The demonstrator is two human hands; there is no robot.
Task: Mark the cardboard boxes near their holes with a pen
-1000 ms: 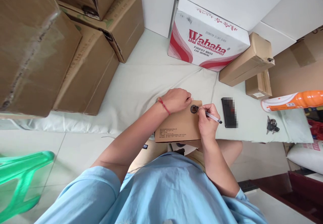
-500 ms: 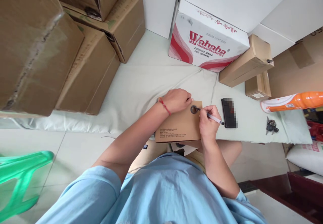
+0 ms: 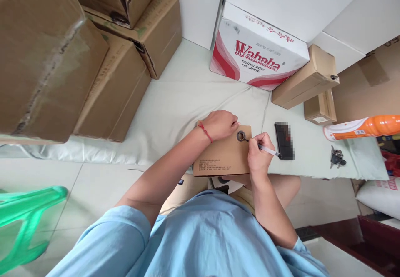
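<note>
A flat brown cardboard piece (image 3: 223,154) with small printed lines lies at the front edge of the cloth-covered surface. Near its top right is a small dark ring-shaped mark or object (image 3: 241,136). My right hand (image 3: 260,154) is closed around a pen (image 3: 268,150), whose tip is beside the ring. Resting on the cardboard's upper left is my left hand (image 3: 221,125), with a red string at the wrist. Its fingers curl inward, and what they may hold is hidden. To the right of my right hand lies a black, partly blurred phone-like object (image 3: 283,141).
Brown cartons (image 3: 115,89) stand at the left. A Wahaha box (image 3: 256,56) and smaller boxes (image 3: 304,77) are at the back. Keys (image 3: 337,157) and an orange-capped bottle (image 3: 359,128) lie at the right. A green stool (image 3: 28,214) stands lower left.
The pen tip has shifted slightly right and down, away from the ring, with my right hand. My left hand stays on the cardboard. The whole view has shifted a little.
</note>
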